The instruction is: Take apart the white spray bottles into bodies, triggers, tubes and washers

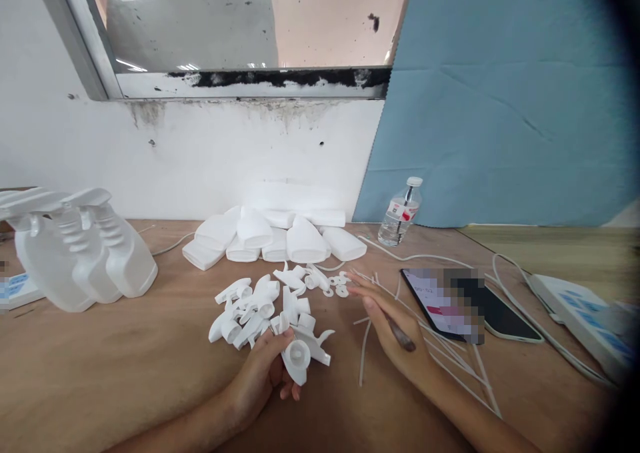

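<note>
My left hand [265, 373] is closed around a white spray-trigger head [298, 358], held just above the wooden table [100, 373]. Right behind it lies a loose pile of white trigger heads [260, 303] and a few small white rings [339, 283]. My right hand [387, 323] lies flat with fingers stretched out, fingertips reaching toward the rings and resting over thin white dip tubes [440, 360]. It holds nothing.
Several empty white bottles [280, 236] lie stacked against the wall. Assembled spray bottles [80, 253] stand at the left. A small water bottle [400, 212], two phones [470, 303], a white cable [520, 306] and a white box [580, 310] sit at the right.
</note>
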The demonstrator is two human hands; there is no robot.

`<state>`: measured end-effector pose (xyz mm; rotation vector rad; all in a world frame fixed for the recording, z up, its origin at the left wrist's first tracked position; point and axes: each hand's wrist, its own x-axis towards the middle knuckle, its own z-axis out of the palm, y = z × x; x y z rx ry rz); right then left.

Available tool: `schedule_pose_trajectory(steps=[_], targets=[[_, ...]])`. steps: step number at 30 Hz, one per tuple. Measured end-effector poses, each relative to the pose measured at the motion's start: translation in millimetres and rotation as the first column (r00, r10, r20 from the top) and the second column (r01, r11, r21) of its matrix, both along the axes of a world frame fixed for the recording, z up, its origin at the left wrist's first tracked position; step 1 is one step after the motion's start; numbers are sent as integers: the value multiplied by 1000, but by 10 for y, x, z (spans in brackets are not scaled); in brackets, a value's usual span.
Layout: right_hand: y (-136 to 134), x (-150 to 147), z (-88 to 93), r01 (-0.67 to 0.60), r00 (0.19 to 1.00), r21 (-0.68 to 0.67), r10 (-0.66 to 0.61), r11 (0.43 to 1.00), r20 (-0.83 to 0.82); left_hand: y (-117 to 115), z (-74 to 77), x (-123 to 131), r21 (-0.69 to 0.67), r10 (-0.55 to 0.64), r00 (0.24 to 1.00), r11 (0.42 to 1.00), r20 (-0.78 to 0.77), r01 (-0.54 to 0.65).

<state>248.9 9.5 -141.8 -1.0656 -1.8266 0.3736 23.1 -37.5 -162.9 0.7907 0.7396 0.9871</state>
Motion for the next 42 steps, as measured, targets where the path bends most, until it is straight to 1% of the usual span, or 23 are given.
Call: schedule_pose_trajectory(steps=[2,4,7,10,12,13,15,16,18,20,22,25,26,28,30,31,33,34,35,36,39,40,42], targets=[[96,34,-5,15,996,-125,-26,992,-86,-8,1,8,6,2,1000,1000,-18,-1],[158,55,-8,1,989,-213,-33,977,-145,-13,-11,14,16,-6,999,1000,-39,6],[181,74,12,11,976,-252,-66,968,-210,-30,-16,16,68,-8,998,998,-56,12],[159,84,29,39,970,-257,-98,966,-222,-90,32,4,224,10,991,974,-132,20],[148,82,10,62,973,-256,-115,965,-198,-152,72,-18,395,61,966,918,-251,45],[146,78,-10,68,976,-256,-118,964,-184,-181,84,-33,489,97,944,869,-316,74],[147,59,-63,50,982,-258,-95,965,-166,-221,82,-72,655,174,896,740,-408,154],[148,45,-90,31,984,-261,-75,965,-160,-227,69,-94,710,204,875,675,-439,199],[146,17,-133,-8,989,-261,-32,965,-147,-210,32,-139,764,257,835,588,-486,265],[140,-6,-155,-27,992,-257,-5,966,-123,-171,3,-176,780,298,799,546,-522,306],[132,-20,-160,-37,995,-249,12,968,-103,-135,0,-202,782,334,767,530,-548,328],[124,-22,-157,-50,995,-252,27,967,-94,-110,44,-226,776,374,728,533,-575,339],[122,-20,-157,-51,995,-255,27,966,-97,-100,67,-238,776,388,713,524,-584,351],[121,-14,-163,-52,994,-263,25,963,-106,-49,119,-290,797,451,674,476,-584,372],[121,-9,-173,-57,993,-264,27,963,-116,68,178,-405,852,600,606,403,-522,335],[121,-7,-178,-61,992,-264,30,963,-120,153,209,-493,886,697,548,366,-463,284],[122,-5,-187,-68,992,-270,36,961,-121,358,267,-728,954,875,379,279,-299,110],[124,-5,-191,-71,992,-273,39,959,-120,464,288,-870,967,933,266,253,-244,1],[126,-5,-194,-74,992,-277,42,958,-120,564,299,-1023,964,969,141,223,-202,-147],[129,-6,-197,-76,992,-282,43,956,-120,651,297,-1181,955,981,72,194,-182,-223],[141,-3,-211,-82,990,-289,45,954,-131,808,220,-1632,913,978,-81,149,-194,-381],[145,1,-218,-83,990,-291,44,953,-137,822,178,-1759,891,970,-129,132,-207,-435],[152,10,-232,-87,988,-290,46,953,-148,794,102,-1962,848,947,-228,78,-228,-524]])
